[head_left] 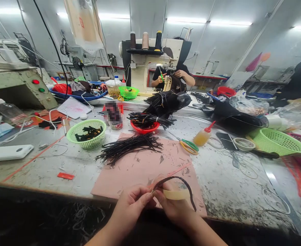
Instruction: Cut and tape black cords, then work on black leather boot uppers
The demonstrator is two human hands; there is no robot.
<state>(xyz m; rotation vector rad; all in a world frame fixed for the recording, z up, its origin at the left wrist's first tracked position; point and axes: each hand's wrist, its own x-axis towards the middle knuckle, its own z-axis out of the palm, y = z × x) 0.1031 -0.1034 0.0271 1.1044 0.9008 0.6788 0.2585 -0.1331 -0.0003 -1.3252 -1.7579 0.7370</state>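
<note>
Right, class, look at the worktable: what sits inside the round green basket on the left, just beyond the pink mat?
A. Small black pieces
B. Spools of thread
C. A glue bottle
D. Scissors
A: the green basket holds a small heap of black pieces; the scissors and the glue bottle lie on the table to the right, and the thread spools stand on the sewing machine.

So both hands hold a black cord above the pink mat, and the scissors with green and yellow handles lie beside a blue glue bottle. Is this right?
Not fully. In the head view the bottle beside the scissors is yellowish with a red cap, not blue. The rest stands: left hand and right hand hold the black cord above the pink mat.
</note>
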